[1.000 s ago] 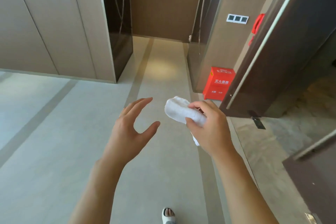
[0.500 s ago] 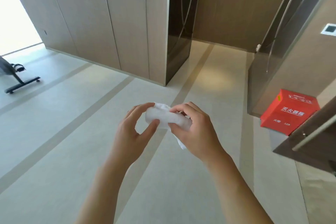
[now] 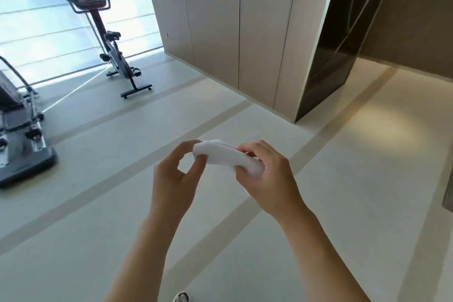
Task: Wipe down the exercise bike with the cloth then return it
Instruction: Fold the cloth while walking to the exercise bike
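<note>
A folded white cloth (image 3: 223,155) is held in front of me at chest height, over the pale floor. My right hand (image 3: 268,176) grips its right end with thumb and fingers. My left hand (image 3: 177,174) pinches its left end between thumb and fingertips. The exercise bike (image 3: 115,51), black and grey with a tall backrest seat, stands far off at the upper left by the bright window, well out of reach of both hands.
Another grey exercise machine (image 3: 19,127) sits at the left edge. A beige panelled wall block (image 3: 235,32) with a dark mirrored edge (image 3: 335,44) stands ahead. Open striped floor (image 3: 103,179) lies between me and the bike. My sandalled foot (image 3: 181,298) shows at the bottom.
The view has swung left, bringing the exercise bike and window into sight; the red box is gone from view. My left hand, open a second ago, now pinches the cloth.
</note>
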`<state>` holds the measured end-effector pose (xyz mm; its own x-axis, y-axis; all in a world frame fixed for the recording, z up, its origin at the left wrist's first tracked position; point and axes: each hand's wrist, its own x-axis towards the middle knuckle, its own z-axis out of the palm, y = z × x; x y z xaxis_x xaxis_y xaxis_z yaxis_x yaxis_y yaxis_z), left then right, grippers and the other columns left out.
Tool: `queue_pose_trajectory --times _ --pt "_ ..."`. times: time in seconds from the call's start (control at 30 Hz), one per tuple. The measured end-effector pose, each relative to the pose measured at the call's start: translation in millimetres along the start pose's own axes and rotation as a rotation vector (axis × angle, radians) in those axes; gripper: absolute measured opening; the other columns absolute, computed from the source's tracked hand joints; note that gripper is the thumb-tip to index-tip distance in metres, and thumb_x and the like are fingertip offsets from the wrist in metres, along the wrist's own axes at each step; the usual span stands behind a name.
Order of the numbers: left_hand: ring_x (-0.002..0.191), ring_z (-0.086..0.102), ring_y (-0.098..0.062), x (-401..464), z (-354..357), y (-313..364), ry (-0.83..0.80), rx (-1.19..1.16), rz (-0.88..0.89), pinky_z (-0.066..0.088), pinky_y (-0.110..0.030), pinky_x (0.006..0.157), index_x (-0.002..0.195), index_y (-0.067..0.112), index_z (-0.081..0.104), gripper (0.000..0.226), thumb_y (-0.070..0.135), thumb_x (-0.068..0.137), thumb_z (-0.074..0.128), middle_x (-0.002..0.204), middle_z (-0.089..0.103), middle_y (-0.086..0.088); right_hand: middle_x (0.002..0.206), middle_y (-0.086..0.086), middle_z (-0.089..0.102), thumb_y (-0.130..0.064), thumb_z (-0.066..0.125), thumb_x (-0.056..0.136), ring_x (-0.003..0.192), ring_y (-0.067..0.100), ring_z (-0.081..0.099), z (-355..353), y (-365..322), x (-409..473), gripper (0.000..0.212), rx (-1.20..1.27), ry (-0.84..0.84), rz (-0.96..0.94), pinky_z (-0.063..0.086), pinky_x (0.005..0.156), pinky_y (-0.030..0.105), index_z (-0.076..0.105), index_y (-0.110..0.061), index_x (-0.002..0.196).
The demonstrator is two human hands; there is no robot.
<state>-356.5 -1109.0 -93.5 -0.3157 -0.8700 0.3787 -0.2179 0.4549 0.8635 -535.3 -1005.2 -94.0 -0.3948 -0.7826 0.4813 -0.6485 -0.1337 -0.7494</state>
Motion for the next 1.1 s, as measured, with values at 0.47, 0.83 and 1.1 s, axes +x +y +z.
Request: queue_pose_trajectory --times 0.47,0.83,1.1 --pt "0.13 0.061 -0.006 178 -66 -101 -0.023 0.01 0.076 0.044 -0.027 0.106 0.127 0.037 0.069 0.034 0.033 0.094 0.075 0.128 0.07 0.022 0.09 -0.013 0.065 -0.012 0.076 0.088 0.08 0.011 0.063 114 21 162 0.017 -0.135 0.128 0.029 0.052 0.067 0.028 0.072 -0.023 0.1" --pt "0.13 0.06 -0.004 290 -154 -183 0.015 0.01 0.075 0.043 -0.021 0.105 0.129 0.036 0.069 0.034 0.03 0.096 0.073 0.128 0.069 0.023 0.092 -0.012 0.066 -0.011 0.075 0.087 0.081 0.011 0.063 260 -9 274 0.018 -0.163 0.093 -0.028 0.053 0.069 0.029 0.072 -0.023 0.1" --pt "0.129 0.06 -0.006 323 -214 -226 0.148 0.037 0.021 0.04 -0.01 0.101 0.124 0.041 0.069 0.032 0.023 0.098 0.073 0.126 0.068 0.024 0.094 -0.013 0.066 -0.014 0.076 0.088 0.082 0.009 0.064 348 -30 334 0.019 -0.115 -0.056 -0.135 0.054 0.07 0.027 0.072 -0.023 0.105"
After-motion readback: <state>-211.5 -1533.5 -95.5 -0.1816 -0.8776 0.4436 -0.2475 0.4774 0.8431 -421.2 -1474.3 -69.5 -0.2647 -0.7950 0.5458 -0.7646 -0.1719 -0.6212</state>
